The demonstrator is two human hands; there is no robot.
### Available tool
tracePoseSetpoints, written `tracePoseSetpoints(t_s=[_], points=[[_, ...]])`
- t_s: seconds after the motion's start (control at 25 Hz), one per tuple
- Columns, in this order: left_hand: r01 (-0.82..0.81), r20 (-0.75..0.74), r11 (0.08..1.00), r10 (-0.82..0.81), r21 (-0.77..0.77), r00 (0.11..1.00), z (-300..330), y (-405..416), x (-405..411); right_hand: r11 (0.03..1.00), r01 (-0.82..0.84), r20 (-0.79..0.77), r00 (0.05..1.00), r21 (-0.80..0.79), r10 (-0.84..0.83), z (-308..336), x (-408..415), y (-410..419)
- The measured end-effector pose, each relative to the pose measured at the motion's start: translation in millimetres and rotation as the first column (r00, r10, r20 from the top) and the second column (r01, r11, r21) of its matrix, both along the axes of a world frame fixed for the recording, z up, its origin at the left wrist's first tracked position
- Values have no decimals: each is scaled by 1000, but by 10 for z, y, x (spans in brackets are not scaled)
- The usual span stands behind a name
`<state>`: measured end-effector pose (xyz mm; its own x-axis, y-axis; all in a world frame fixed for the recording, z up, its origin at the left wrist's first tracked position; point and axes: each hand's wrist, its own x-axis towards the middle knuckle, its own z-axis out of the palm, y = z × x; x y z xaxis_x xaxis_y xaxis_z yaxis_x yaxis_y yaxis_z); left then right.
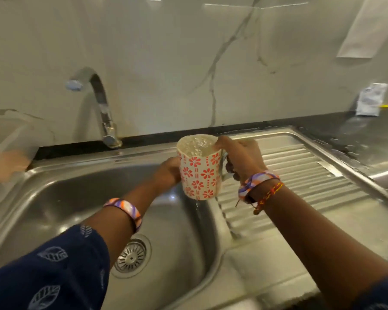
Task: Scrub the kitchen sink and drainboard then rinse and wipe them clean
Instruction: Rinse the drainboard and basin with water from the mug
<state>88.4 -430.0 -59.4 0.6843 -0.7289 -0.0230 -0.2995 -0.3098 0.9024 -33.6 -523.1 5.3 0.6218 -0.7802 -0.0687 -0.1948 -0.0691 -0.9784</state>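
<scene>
A pale marble-veined wall (166, 63) was seen behind a steel sink (54, 198) set in a dark counter (323, 126). A mug (198, 173) patterned with red flowers was held upright and full of water over the basin's right edge. Its handle was gripped by the right hand (240, 159), the fingers curled round it and the thumb laid on the rim. The left hand (169, 172) was pressed against the mug's far side, its fingers hidden behind the cup, so their lie could not be told. A thin stream of water ran from the mug's base into the basin. The ribbed drainboard (300, 175) lay just right of the right hand, wet. The drain strainer (131, 257) sat below the left forearm. The tap (96, 99) stood beyond the left hand, and a clear plastic container (7, 153) well to its left.
</scene>
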Motion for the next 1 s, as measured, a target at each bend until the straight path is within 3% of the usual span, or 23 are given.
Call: tracePoseSetpoints(t_s=[0.16, 0.28, 0.4, 0.72, 1.0], points=[[185, 34, 978, -189, 95, 981, -166, -636, -455, 994, 96, -31, 995, -43, -98, 74, -642, -532], [259, 299, 906, -363, 336, 882, -321, -1120, -823, 990, 131, -44, 990, -61, -133, 110, -1138, -997], [252, 454, 895, -410, 369, 791, -362, -1697, -1387, 982, 132, -78, 987, -138, -144, 169, -1607, -1521], [272, 387, 863, -446, 426, 807, -603, -3032, -2822, 965, -13, -267, 962, -262, -59, 236, -2726, -2861], [198, 357, 847, -405, 494, 841, -737, -3566, -3389, 913, -239, -502, 864, -330, 45, 271, -3097, -3229]])
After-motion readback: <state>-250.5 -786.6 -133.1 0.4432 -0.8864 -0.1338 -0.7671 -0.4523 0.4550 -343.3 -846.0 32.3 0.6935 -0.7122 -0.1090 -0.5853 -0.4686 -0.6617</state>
